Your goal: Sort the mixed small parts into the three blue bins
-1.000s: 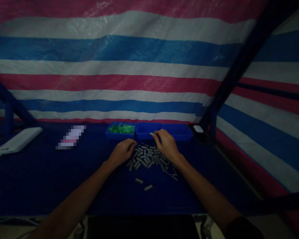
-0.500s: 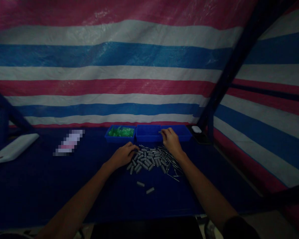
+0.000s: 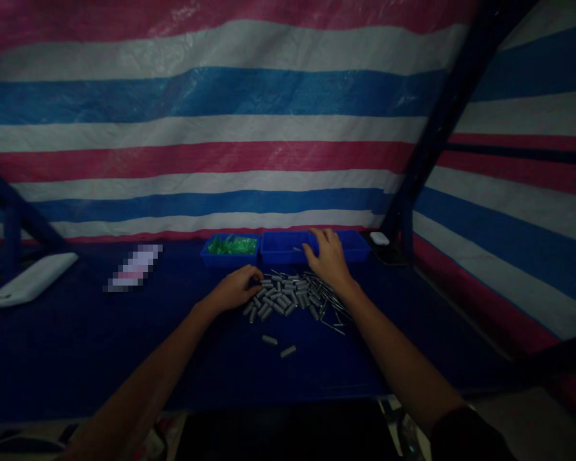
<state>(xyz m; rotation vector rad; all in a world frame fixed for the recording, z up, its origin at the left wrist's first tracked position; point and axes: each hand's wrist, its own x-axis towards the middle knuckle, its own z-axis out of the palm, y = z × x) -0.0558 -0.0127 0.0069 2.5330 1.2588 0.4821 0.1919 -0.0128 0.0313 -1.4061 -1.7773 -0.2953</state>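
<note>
My right hand (image 3: 327,257) is over the blue bins with thumb and fingers spread, holding nothing. Just left of its thumb, a small grey cylinder (image 3: 297,249) shows in the middle blue bin (image 3: 281,256). At the left edge of a pile of short grey cylinders (image 3: 281,301), my left hand (image 3: 237,286) has its fingers curled toward the thumb. Whatever it may hold is hidden by the fingers. Thin metal rods (image 3: 333,301) lie heaped on the pile's right side, below my right wrist.
A blue bin with green plastic pieces (image 3: 233,245) stands at the left, another blue bin (image 3: 355,246) at the right. Two loose cylinders (image 3: 288,351) lie nearer me. A white case (image 3: 379,238), a white slab-like object (image 3: 31,278) and a blurred-out item (image 3: 134,267) are on the table.
My right hand has opened and let go of the small grey cylinder over the middle bin. My left hand stays by the pile. The view has tilted slightly.
</note>
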